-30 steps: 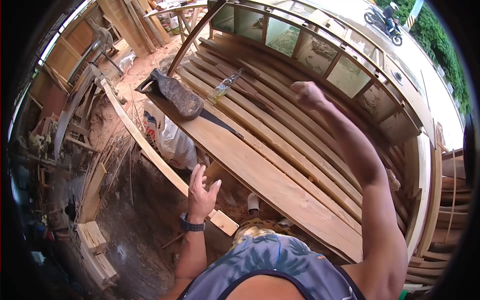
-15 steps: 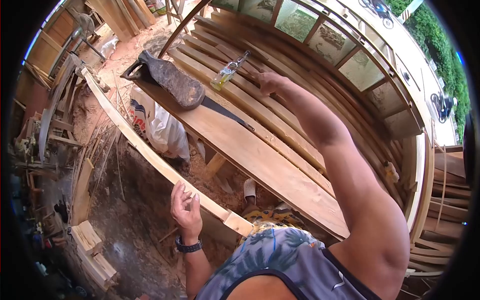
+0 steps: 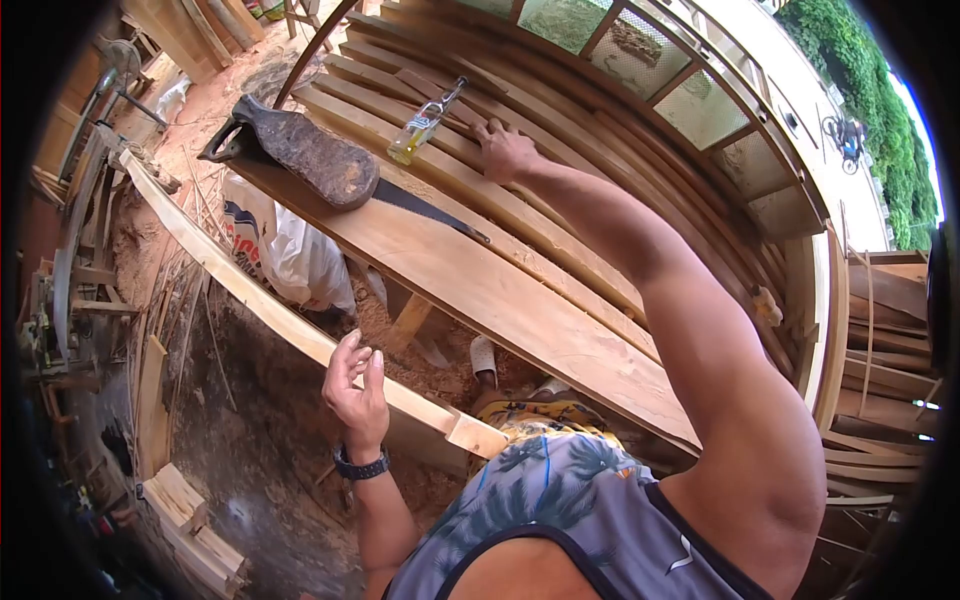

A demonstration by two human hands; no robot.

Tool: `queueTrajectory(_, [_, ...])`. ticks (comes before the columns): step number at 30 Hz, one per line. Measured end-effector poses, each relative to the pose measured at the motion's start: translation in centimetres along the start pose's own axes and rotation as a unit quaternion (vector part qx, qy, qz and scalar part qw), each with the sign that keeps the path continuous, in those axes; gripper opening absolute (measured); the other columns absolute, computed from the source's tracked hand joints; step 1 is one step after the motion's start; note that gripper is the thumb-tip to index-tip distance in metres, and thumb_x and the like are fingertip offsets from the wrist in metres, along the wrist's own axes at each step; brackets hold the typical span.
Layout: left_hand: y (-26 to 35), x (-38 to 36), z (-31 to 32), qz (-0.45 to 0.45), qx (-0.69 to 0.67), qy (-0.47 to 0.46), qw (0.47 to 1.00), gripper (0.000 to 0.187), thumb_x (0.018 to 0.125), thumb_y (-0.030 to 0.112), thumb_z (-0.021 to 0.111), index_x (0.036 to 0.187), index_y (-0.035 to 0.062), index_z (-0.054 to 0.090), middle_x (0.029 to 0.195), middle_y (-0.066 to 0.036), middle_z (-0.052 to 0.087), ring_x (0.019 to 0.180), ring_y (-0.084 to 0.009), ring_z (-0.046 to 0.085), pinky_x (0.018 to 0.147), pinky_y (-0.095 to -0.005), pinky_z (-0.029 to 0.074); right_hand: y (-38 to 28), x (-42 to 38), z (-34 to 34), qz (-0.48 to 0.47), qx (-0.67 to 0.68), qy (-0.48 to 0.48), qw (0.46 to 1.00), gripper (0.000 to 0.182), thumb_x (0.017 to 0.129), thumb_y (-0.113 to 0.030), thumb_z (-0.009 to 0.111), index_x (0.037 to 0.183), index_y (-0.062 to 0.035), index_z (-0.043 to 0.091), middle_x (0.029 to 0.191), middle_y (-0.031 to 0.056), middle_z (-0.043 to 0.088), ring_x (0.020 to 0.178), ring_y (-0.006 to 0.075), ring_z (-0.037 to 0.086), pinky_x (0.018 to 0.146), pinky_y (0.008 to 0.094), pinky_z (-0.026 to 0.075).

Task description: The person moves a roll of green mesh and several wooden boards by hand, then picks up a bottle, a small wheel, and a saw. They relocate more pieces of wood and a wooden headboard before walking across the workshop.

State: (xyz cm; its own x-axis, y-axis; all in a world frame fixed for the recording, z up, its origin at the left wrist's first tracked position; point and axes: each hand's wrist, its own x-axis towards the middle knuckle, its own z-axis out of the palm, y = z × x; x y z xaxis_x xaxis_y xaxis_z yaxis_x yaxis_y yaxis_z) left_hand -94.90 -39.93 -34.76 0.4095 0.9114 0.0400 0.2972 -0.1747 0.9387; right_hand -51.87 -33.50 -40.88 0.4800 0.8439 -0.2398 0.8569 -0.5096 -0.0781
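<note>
My right hand [image 3: 505,150] rests with fingers spread on the stacked wooden boards [image 3: 560,220]. Just left of it lies a clear glass bottle [image 3: 415,135] with some yellow liquid inside. My left hand [image 3: 357,395], with a dark watch on its wrist, is held beside a long, pale wooden strip [image 3: 265,300]. Its fingers are loosely bent and the thumb stands apart; nothing shows in it. The strip's notched near end reaches my waist. On the wide plank [image 3: 480,300], a dark, worn, club-shaped block [image 3: 320,160] lies over a handsaw [image 3: 435,213].
A white plastic bag [image 3: 300,255] stands below the plank among shavings. Cut wood blocks [image 3: 195,525] lie at lower left. A wooden frame with mesh panels [image 3: 640,60] curves along the far side. Boards [image 3: 880,400] are stacked at right.
My right hand has spread its fingers and lowered onto the boards. My left hand has come slightly off the wooden strip. The whole view has shifted a little.
</note>
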Motion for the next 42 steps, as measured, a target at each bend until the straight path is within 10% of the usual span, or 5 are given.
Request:
queueTrajectory(9, [2.1, 7.6, 5.2, 0.15, 0.108, -0.15, 0.971, 0.03, 0.088, 0.01, 0.071, 0.114, -0.0051, 0.066, 0.095, -0.021, 0.071, 0.084, -0.0337, 0.069, 0.078, -0.039, 0.056, -0.2, -1.2, 0.4, -0.018, -0.005, 0.045, 0.999, 0.069, 0.084, -0.012, 0.064, 0.148, -0.0113, 0.04, 0.141, 0.0173, 0.046, 0.128, 0.0375, 0.05, 0.095, 0.0569, 0.053])
queueTrajectory(15, [1.8, 22.9, 12.7, 0.327, 0.279, -0.084, 0.899, 0.048, 0.085, 0.016, 0.069, 0.127, -0.002, 0.056, 0.129, -0.025, 0.058, 0.116, -0.0424, 0.057, 0.102, -0.0478, 0.046, 0.1, 0.2, 0.0, -0.018, 0.066, 0.066, 0.995, 0.053, 0.081, -0.012, 0.064, 0.133, -0.0052, 0.053, 0.135, 0.0203, 0.052, 0.125, 0.0414, 0.053, 0.097, 0.0526, 0.052])
queueTrajectory(23, [-1.0, 35.9, 19.0, 0.08, 0.437, -0.092, 0.891, 0.048, 0.081, 0.021, 0.068, 0.121, 0.0011, 0.053, 0.127, -0.027, 0.06, 0.121, -0.0436, 0.056, 0.103, -0.0516, 0.046, 1.2, 2.5, -2.1, 0.044, 0.128, 0.022, 0.991, 0.035, 0.076, -0.021, 0.067, 0.105, -0.0003, 0.07, 0.113, 0.0241, 0.07, 0.111, 0.0369, 0.067, 0.097, 0.0438, 0.055])
queueTrajectory(35, [0.9, 30.7, 18.8, 0.082, 0.289, -0.113, 0.947, 0.054, 0.077, 0.03, 0.076, 0.116, -0.0023, 0.057, 0.111, -0.029, 0.068, 0.106, -0.0438, 0.066, 0.092, -0.0485, 0.053, 2.6, -3.1, -1.9, 0.169, 0.19, -0.023, 0.967, 0.042, 0.088, -0.028, 0.053, 0.111, 0.002, 0.072, 0.116, 0.0252, 0.07, 0.11, 0.0397, 0.067, 0.094, 0.0458, 0.055])
queueTrajectory(42, [0.2, 25.9, 17.7, 0.039, 0.154, -0.1, 0.982, 0.05, 0.074, 0.03, 0.083, 0.106, -0.003, 0.063, 0.101, -0.023, 0.072, 0.095, -0.0344, 0.07, 0.085, -0.042, 0.055, 4.4, 2.3, 2.3, 0.058, 0.106, -0.062, 0.991, 0.037, 0.085, -0.025, 0.055, 0.105, 0.0007, 0.074, 0.114, 0.0221, 0.071, 0.111, 0.0378, 0.067, 0.095, 0.0414, 0.054])
